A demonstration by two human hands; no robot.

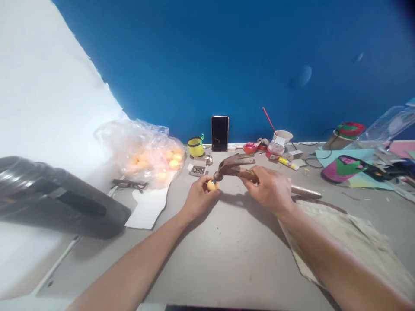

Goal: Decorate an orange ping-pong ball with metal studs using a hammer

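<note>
My left hand (198,198) grips a small yellow-orange ball (213,185) at the middle of the table, with a dark spot on its top. Wrapped round the wooden handle of a claw hammer (248,173) is my right hand (271,190). The hammer's striking face sits right at the ball's top; whether they touch I cannot tell. Just beyond the left hand lies a small open box (198,169) of dark little metal pieces. A shiny round object (209,160) is beside the box.
A clear bag (145,155) of orange balls and eyeglasses (130,185) lie left, near a big dark cylinder (65,198). A phone (219,134) leans on the blue wall by a yellow cup (195,147). Right are a glue tube (288,163), beige cloth (350,242) and coloured paper (348,155).
</note>
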